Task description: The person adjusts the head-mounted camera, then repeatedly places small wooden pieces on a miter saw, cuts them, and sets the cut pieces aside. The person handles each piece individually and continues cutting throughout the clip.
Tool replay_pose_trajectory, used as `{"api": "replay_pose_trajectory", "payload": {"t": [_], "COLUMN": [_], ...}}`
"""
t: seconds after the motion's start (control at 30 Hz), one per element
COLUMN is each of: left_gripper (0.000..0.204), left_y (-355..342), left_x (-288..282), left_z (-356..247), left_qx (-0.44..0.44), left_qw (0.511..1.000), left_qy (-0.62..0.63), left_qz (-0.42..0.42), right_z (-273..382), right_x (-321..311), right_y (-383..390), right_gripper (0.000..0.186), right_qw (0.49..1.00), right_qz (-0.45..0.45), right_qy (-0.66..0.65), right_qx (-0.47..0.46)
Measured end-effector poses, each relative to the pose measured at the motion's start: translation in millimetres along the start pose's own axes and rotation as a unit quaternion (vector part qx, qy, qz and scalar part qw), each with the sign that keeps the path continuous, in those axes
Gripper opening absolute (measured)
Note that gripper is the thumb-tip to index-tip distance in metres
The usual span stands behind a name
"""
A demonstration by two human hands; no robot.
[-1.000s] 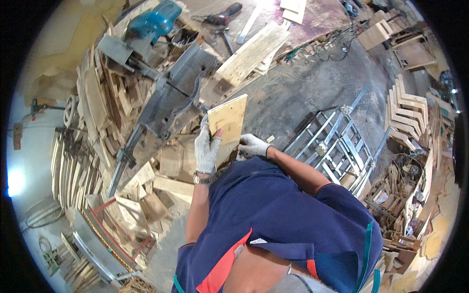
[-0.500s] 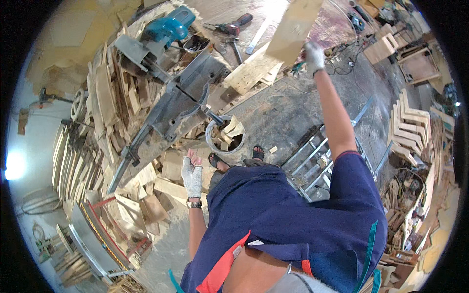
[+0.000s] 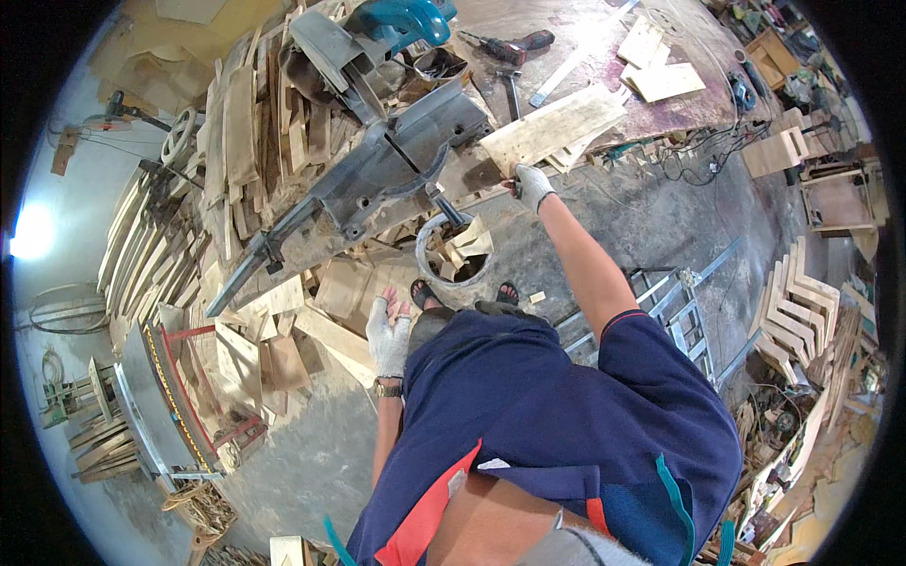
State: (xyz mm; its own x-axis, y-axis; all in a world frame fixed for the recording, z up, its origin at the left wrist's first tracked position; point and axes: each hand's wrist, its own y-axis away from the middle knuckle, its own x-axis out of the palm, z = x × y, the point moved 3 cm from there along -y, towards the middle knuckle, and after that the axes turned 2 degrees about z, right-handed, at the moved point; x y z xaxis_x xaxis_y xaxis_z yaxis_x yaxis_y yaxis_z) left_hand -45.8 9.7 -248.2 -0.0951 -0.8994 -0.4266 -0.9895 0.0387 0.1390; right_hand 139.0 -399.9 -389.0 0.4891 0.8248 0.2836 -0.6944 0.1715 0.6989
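My gloved right hand is curled round the near left end of a pale plywood board, which lies over other pieces at the edge of the cluttered worktop, just right of a grey cast-metal machine bed. My left hand, in a glove with bare fingertips showing, hangs beside my left thigh with fingers apart and nothing in it.
A teal power tool, a drill and stacked offcuts crowd the bench. A bucket of scraps stands by my feet. A metal frame lies right; a red rack and loose boards are left.
Both hands held a board upright before me; my left hand let go and dropped. My right lifted the board forward-right, then came down and left to the bench edge. The view has shifted.
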Motion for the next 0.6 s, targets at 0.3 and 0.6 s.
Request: {"api": "replay_pose_trajectory", "payload": {"t": [0.3,0.6], "left_gripper": [0.080,0.036], "left_y": [-58,-123], "left_x": [44,56], "left_z": [-82,-60], "left_qx": [0.280,0.295], "left_qw": [0.909,0.949], "left_qy": [-0.306,-0.107], "left_qz": [0.041,0.038], "right_z": [-44,-63], "right_x": [53,78], "right_y": [141,241], "right_gripper": [0.023,0.038], "right_qw": [0.986,0.962], "right_qz": [0.156,0.252], "right_qy": [0.049,0.102], "right_qx": [-0.043,-0.013]}}
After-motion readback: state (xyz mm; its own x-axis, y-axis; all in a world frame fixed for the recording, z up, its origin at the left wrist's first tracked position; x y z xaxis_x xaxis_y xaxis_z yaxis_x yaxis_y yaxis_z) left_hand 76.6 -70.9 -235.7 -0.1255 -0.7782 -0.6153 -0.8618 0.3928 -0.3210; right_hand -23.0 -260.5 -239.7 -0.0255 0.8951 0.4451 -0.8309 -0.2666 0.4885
